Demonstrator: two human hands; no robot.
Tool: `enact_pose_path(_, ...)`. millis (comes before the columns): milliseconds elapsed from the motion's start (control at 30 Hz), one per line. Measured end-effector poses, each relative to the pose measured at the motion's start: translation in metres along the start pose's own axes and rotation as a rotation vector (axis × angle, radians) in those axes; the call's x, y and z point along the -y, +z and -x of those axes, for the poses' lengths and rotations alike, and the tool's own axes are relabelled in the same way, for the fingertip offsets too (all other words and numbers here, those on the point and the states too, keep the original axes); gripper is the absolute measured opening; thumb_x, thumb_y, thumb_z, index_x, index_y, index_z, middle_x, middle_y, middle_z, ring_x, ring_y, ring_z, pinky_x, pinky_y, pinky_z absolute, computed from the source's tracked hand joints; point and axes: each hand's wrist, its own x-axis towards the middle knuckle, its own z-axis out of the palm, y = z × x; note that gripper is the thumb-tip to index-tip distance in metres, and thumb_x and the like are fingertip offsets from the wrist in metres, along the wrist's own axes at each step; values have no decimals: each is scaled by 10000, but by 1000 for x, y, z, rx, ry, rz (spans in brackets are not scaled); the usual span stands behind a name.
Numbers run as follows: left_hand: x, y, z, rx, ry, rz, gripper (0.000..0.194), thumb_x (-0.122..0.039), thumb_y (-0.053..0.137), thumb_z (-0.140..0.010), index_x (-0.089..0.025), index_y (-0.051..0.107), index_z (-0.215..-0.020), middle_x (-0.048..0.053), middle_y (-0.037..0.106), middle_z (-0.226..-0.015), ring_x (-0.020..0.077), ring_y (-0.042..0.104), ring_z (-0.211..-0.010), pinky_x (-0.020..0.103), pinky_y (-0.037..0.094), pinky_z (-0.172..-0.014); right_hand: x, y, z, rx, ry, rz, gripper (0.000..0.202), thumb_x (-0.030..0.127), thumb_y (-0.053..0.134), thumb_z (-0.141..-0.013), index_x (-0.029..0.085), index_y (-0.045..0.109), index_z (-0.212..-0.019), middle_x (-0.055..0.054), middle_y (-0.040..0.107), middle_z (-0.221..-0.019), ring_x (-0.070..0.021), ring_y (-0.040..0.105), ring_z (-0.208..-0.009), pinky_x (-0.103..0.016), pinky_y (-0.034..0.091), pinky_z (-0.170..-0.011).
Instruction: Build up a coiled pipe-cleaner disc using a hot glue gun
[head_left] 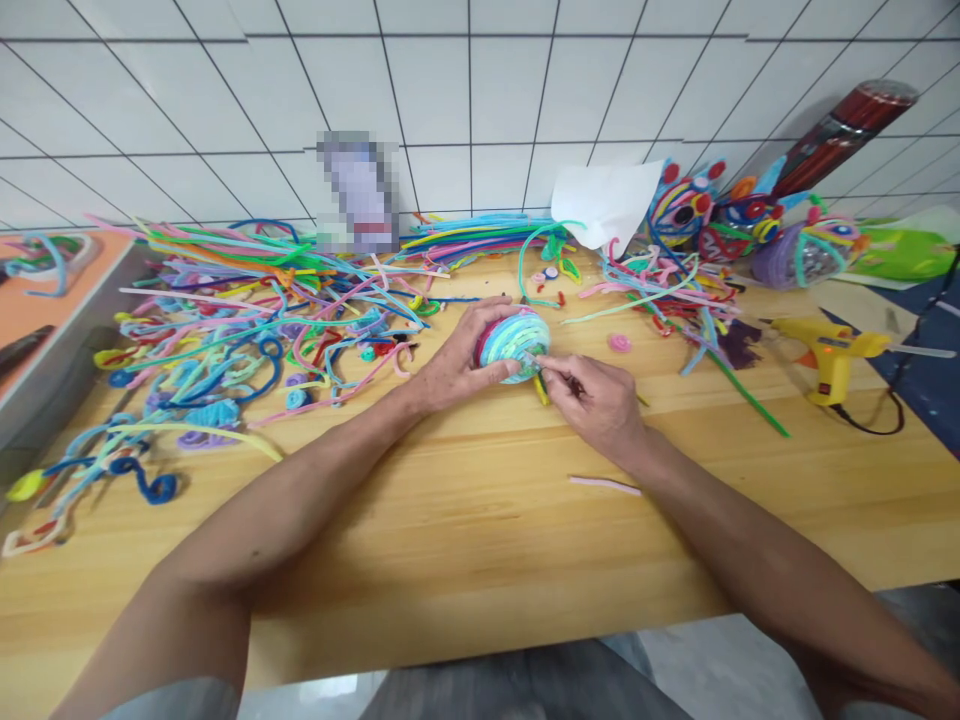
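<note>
A round object wrapped in pipe cleaners [516, 338], light blue and mint with a dark pink band, is at the middle of the wooden table. My left hand [466, 355] curves around its left side, thumb along the front. My right hand [592, 400] is closed in a pinch at its lower right face; what the fingertips hold, if anything, is too small to make out. A yellow piece [541, 390] shows just below the wrapped object. Nearer to me lies a short pink pipe cleaner [604, 485].
A tangled heap of pipe cleaners [247, 330] covers the table's left side. At the right lie a yellow glue gun [829, 355] with a cord and a long green pipe cleaner [754, 402]. Decorated figures [679, 212] and a red cylinder [847, 135] stand by the tiled wall.
</note>
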Motion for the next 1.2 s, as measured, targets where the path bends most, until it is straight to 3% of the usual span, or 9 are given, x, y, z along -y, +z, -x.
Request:
enact_pose_path(400, 5, 4, 1, -23, 28, -5, 690, -567, 684, -1018, -216, 455, -1566, 196, 495, -1613, 323, 433, -1584, 544, 364, -1332, -3, 2, 2, -11, -50, 38, 229, 125, 632, -1006, 226, 775, -1155, -7, 808, -832, -129, 702, -654, -241, 556, -658)
enact_pose_path(800, 0, 5, 3, -42, -30, 19, 648, -524, 687, -1024, -249, 457, -1564, 183, 456, -1643, 338, 422, -1585, 584, 371, -1323, -7, 6, 8, -9, -75, 28, 270, 110, 607, -1029, 223, 764, -1216, -14, 789, -839, -142, 714, -738, -262, 568, -737)
enact_pose_path(1033, 1, 8, 4, -49, -29, 66, 646, -496, 721, -1008, -263, 466, -1554, 179, 488, -1625, 339, 404, -1604, 593, 371, -1324, -5, 5, 6, -43, -98, 64, 251, 94, 632, -1017, 217, 757, -1197, 2, 757, -771, -131, 667, -645, -253, 540, -662)
enact_pose_path(1200, 2, 9, 4, -61, -19, 65, 633, -484, 724, -1012, -279, 470, -1553, 169, 492, -1624, 337, 408, -1598, 598, 381, -1313, -4, 4, 6, -35, -94, 50, 329, 75, 627, -1003, 234, 748, -1265, 5, 760, -791, -129, 676, -666, -255, 552, -701)
